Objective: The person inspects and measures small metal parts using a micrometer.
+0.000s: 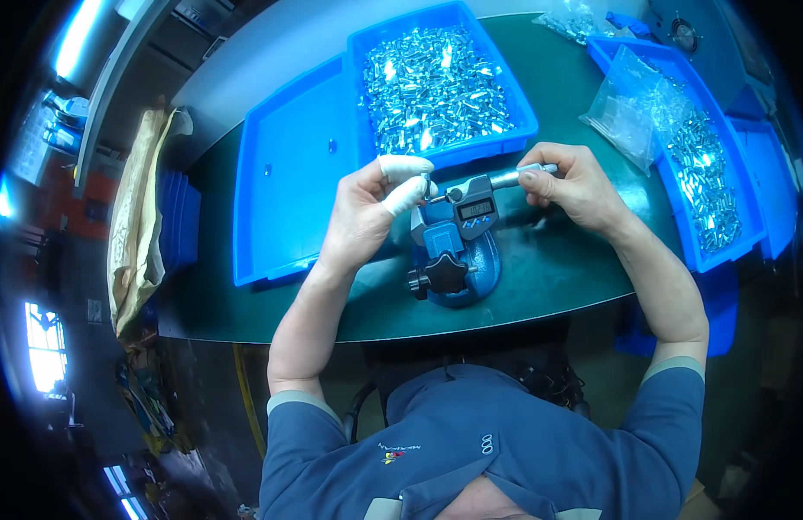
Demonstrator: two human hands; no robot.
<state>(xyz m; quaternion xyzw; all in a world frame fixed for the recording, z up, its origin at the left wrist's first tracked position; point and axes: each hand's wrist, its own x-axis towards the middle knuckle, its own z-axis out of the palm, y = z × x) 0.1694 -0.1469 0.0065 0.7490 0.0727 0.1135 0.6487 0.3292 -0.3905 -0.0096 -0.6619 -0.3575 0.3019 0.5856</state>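
Note:
A digital micrometer point(476, 208) with a small screen sits clamped in a blue stand point(482, 264) that has a black star-shaped knob point(446, 274). My right hand point(570, 184) pinches the micrometer's silver thimble at its right end. White covers wrap the thumb and forefinger of my left hand point(373, 204), which are closed on a small metal part point(428, 184) at the measuring jaws. The part is mostly hidden by the fingertips, so its exact shape does not show. Just beyond both hands stands a blue tray point(523, 134) heaped with small shiny metal parts point(436, 87).
Left of the stand lies a shallow blue tray point(284, 204) with two small parts in it. At the right, another blue tray point(692, 247) holds metal parts and a clear plastic bag point(622, 117). Brown paper point(137, 225) hangs by blue bins point(179, 217) beyond the green table's point(557, 277) left edge.

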